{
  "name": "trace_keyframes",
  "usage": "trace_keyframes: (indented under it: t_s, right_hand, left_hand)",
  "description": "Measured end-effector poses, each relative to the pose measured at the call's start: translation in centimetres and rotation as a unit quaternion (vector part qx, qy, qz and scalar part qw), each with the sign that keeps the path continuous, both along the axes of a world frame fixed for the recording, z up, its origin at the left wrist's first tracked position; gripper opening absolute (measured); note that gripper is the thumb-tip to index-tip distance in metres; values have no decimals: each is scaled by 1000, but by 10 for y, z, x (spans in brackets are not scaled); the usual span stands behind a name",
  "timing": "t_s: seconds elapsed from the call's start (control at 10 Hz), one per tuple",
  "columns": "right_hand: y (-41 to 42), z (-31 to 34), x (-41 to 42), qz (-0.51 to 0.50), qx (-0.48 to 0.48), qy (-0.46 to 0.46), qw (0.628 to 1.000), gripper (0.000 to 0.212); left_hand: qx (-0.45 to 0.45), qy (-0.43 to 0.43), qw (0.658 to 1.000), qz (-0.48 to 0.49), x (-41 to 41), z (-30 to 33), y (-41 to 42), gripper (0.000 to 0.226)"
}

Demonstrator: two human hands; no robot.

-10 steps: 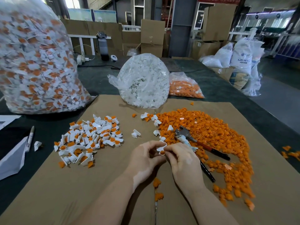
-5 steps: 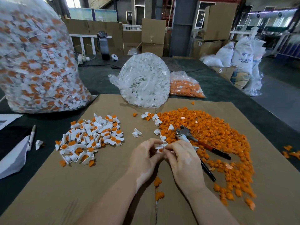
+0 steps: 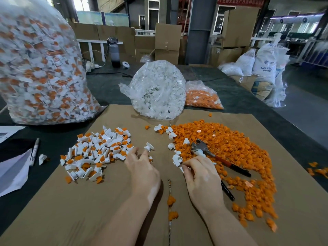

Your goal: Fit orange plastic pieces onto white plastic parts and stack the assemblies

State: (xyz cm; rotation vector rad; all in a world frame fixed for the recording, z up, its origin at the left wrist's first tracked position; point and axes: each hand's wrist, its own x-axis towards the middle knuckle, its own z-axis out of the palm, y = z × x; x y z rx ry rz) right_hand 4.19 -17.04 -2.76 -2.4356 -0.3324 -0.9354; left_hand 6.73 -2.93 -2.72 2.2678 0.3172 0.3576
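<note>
Cardboard (image 3: 124, 210) covered most of the table (image 3: 248, 96), and both hands were down on it. Left hand (image 3: 142, 173) lay flat-ish with fingers spread and loose, reaching toward the pile of finished white-and-orange assemblies (image 3: 99, 153), tips just beside its edge, nothing in its grip as far as I could see. Right hand (image 3: 200, 176) had its fingers curled at the near edge of the loose orange pieces (image 3: 230, 151), right by a few white parts (image 3: 177, 158); couldn't tell if it actually pinched one. Pliers (image 3: 218, 157) with red-and-black handles lay across the orange heap just beyond that hand, kind of in the way. Further back sat a clear bag of white parts (image 3: 158, 93), a smaller bag of orange ones (image 3: 202, 98) beside it, and a huge bag of assemblies (image 3: 39, 71) on the left. Marker (image 3: 34, 151) and some paper (image 3: 12, 173) sat off the left edge.
</note>
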Motion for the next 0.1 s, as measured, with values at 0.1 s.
trace_keyframes:
  t_s: [0.1]
  right_hand:
    - [0,-2,0,-15,29,-20,999,11]
  left_hand:
    - [-45,-26,998,23,-5,1,6,40]
